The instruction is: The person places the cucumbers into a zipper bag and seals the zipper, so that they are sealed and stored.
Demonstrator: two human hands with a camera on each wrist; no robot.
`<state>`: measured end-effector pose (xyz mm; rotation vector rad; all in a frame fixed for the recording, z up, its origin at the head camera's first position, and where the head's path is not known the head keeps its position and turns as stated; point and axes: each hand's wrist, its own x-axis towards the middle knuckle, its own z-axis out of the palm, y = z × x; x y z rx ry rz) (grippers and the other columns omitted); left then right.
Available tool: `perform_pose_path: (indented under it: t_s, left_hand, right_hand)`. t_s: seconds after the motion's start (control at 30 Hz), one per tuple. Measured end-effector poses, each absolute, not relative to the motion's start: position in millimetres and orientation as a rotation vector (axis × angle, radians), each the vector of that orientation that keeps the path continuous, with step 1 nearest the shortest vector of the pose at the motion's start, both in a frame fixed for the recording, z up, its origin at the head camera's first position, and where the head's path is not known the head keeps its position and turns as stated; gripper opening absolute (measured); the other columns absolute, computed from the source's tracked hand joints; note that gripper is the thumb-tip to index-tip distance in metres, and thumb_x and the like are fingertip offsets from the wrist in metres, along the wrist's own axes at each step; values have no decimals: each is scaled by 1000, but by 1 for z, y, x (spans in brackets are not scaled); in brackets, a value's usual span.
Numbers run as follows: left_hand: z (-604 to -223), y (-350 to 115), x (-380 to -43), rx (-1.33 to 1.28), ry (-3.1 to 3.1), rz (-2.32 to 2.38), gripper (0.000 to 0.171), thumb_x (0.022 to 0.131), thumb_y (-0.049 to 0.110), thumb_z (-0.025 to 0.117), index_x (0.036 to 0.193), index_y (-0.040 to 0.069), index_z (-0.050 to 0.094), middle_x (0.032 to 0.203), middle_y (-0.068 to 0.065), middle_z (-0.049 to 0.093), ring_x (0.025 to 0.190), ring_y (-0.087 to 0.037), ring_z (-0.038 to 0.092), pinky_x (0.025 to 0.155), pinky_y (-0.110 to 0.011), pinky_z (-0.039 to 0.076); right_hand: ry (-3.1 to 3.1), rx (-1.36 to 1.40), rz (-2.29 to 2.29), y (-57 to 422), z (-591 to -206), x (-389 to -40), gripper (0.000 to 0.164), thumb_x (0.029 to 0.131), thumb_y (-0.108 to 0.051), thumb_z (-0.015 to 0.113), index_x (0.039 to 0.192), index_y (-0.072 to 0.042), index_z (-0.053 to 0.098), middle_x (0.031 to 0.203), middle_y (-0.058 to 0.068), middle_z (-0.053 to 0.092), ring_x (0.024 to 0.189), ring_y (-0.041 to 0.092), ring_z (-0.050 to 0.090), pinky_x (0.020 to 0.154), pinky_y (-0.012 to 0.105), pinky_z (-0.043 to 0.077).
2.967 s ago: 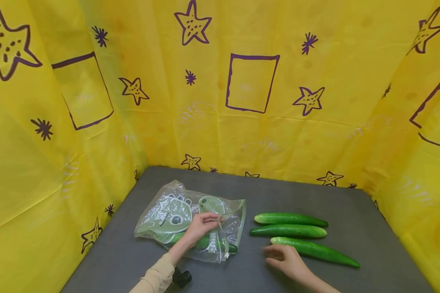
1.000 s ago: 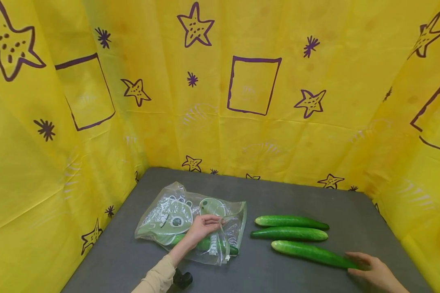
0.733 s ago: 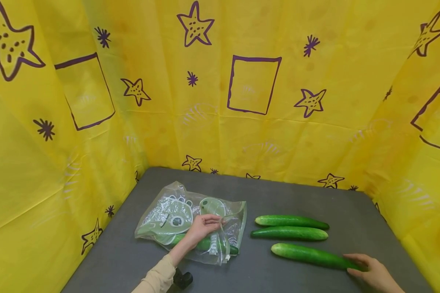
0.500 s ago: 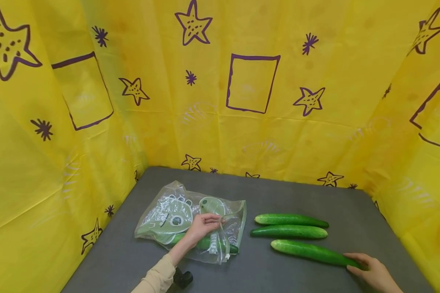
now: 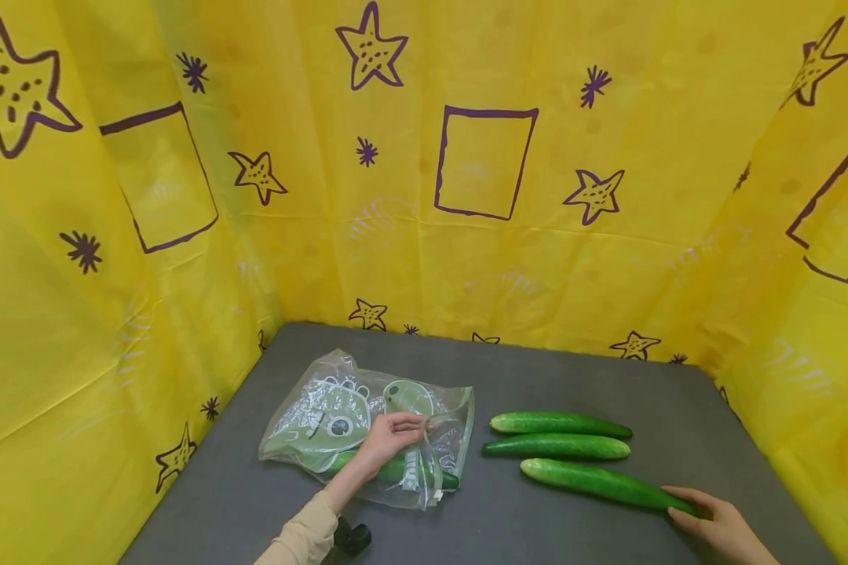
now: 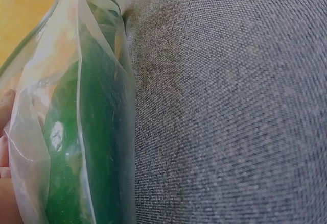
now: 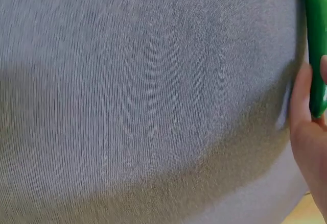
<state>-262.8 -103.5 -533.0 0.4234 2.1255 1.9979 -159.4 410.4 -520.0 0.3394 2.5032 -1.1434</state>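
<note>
Now, right hand [image 5: 721,524]: it is no longer beside the pale end of the nearest cucumber [image 5: 593,482]; it has come to the darker end and grips this end between thumb and fingers.
Nearest cucumber: it lies on the grey table [image 5: 551,534], outside the clear bag [image 5: 353,412], its pale end pointing toward the bag's side. I cannot tell well if the gripped end is raised, because the right wrist view cuts it at the edge.
Left hand [image 5: 389,435]: unchanged; it pinches the upper layer at the bag's mouth.
Bagged cucumber [image 5: 392,472]: it shows through the film, as before.
Far cucumber [image 5: 558,424] and middle cucumber [image 5: 558,446]: they rest side by side, untouched.
Meaning for the work: I judge that the grip is made while the bag's edge is kept in hand; this cucumber is not yet inside.
</note>
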Motion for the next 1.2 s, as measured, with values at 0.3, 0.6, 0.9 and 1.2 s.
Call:
perform_pose_path:
  t_s: [0.3,0.6,0.9,1.2]
  left_hand:
    - [-532,-103,-262,424,2116,1988,29,88,4,64,114,-9,62,112,-26,65,106,-31,65,82,-17,54]
    - [-533,-104,-263,431,2120,1991,29,87,3,65,113,-10,62,112,-27,65,103,-24,67,82,-17,53]
    - [-535,-104,-264,431,2123,1985,29,87,4,65,112,-10,63,111,-26,66,100,-16,68,80,-17,53]
    - [-534,-104,-263,431,2128,1981,29,87,5,65,113,-9,63,111,-26,66,103,-23,68,80,-17,53]
  right_hand:
    - [2135,529,-1569,415,-529,-161,69,89,-28,65,141,7,36,141,39,33,102,19,64,93,43,51]
    - [2102,553,-1617,412,-532,-158,62,90,-25,64,140,4,40,146,43,6,106,26,64,97,44,49]
    - [2171,598,-1622,406,-532,-157,61,86,-26,70,134,5,48,137,41,35,92,9,65,88,37,55]
    - [2150,571,-1653,410,-528,-156,55,89,-24,67,132,5,50,112,9,63,90,5,63,87,36,55]
